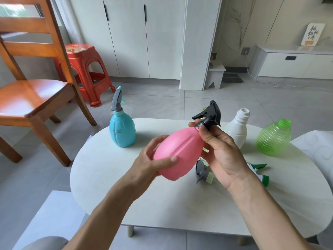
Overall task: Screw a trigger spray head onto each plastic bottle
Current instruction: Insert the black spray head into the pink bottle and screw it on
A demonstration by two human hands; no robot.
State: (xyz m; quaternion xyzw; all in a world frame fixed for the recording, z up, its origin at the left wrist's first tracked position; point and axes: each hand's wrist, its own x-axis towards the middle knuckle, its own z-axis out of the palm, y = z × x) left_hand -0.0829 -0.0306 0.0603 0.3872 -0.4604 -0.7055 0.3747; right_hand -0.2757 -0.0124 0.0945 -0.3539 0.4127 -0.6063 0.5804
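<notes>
My left hand (153,165) grips the base of a pink bottle (180,152), held tilted above the white oval table (126,186). My right hand (219,152) pinches the collar of a black trigger spray head (210,115) sitting on the pink bottle's neck. A blue bottle (122,130) with a grey spray head fitted stands at the table's far left. A white bottle (237,127) and a green ribbed bottle (274,138) stand open-necked at the far right. A grey spray head (202,171) and a green-and-white spray head (261,173) lie on the table, partly hidden by my right hand.
A wooden chair (32,94) stands left of the table, with a red plastic stool (86,69) behind it. White cabinets line the back wall. Another pale surface (317,143) adjoins the table at the right edge.
</notes>
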